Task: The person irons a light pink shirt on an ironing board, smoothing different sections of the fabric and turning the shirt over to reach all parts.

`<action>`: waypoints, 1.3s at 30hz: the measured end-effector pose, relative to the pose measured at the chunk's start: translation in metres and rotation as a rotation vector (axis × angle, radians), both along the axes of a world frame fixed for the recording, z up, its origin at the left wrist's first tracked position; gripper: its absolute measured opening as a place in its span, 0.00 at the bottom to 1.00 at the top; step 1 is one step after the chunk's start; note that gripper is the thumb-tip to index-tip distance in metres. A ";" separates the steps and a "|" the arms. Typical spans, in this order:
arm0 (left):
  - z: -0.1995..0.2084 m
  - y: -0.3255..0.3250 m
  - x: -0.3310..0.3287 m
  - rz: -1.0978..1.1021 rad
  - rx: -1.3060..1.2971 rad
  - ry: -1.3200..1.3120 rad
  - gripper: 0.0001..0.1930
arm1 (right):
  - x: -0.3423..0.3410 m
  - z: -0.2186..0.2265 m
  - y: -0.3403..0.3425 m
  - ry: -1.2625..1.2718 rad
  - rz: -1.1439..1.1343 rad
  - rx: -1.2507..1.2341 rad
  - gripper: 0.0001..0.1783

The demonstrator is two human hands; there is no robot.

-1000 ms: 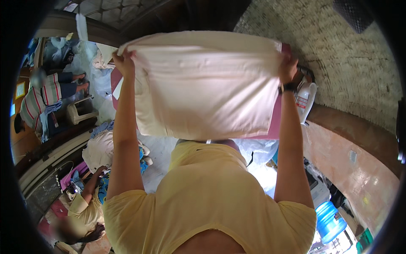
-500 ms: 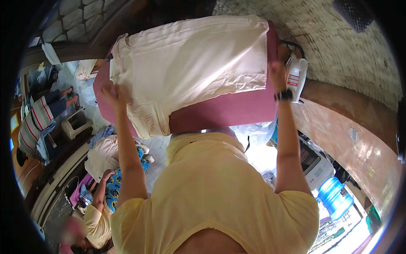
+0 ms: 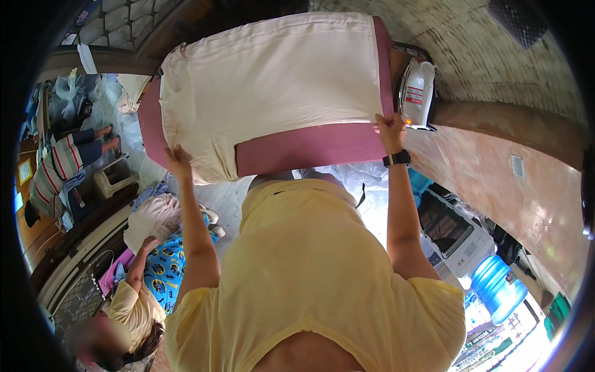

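Two hands pin a cream cotton garment (image 3: pixel 273 93) flat on the maroon padded ironing board (image 3: pixel 310 147). Left hand (image 3: pixel 178 162) presses its lower corner, fingers spread; right hand (image 3: pixel 389 129) pinches its edge beside the white steam iron (image 3: pixel 417 93). Earlier the cloth was held up; now it lies spread.

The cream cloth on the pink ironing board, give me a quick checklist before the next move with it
1. Cream cotton cloth lies flat on the pink padded ironing board: ok, though wrinkled at its near left corner.
2. Left hand on the cloth's near left corner: ok.
3. Right hand on the cloth's near right corner: ok.
4. White electric iron stands apart from the cloth, past the board's right end: ok.
5. Iron switched off: cannot tell.
6. Black wristwatch clear of the cloth: ok.
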State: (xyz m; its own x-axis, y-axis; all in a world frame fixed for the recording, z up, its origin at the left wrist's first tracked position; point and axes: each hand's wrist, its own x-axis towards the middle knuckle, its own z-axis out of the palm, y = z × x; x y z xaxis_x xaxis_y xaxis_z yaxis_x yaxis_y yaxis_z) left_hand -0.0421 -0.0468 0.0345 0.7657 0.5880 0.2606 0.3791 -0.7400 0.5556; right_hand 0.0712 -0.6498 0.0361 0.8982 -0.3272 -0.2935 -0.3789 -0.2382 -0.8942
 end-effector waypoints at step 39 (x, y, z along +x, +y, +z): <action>-0.005 -0.338 0.062 -0.717 -0.462 -0.138 0.02 | -0.020 0.001 0.066 -0.291 0.611 -0.274 0.14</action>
